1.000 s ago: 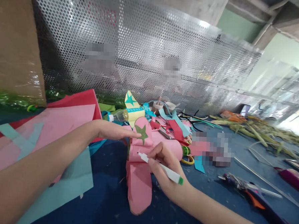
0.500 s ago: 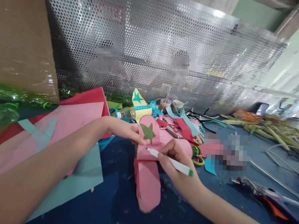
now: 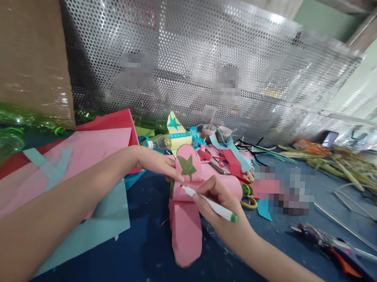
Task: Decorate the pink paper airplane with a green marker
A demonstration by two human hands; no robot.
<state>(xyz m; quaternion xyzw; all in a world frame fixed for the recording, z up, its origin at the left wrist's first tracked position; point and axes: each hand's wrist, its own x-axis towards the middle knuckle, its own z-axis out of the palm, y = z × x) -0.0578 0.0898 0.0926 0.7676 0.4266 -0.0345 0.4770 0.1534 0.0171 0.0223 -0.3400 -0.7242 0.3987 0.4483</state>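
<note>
In front of me lies a toy plane (image 3: 187,233) made from a bottle wrapped in pink paper, with rounded pink wings and a green star (image 3: 187,166) on the far wing. My left hand (image 3: 154,161) grips the plane's left end, its thumb on top and the other fingers mostly hidden behind. A white marker (image 3: 218,208) with a green end is pinched in my right hand (image 3: 225,197). Its dark tip touches or hovers just over the pink body, close to my left thumb; contact is hard to tell.
Pink, red and blue paper sheets (image 3: 89,152) lie to the left. Behind the plane are a yellow paper-wrapped bottle (image 3: 179,139) and coloured scraps (image 3: 228,159). A hot glue gun (image 3: 337,245) rests at right, near yellow-handled scissors (image 3: 249,203). A perforated metal panel (image 3: 193,44) stands behind.
My right hand and the marker have shifted slightly left along the pink body, bringing the tip closer to my left thumb. My left hand keeps its hold.
</note>
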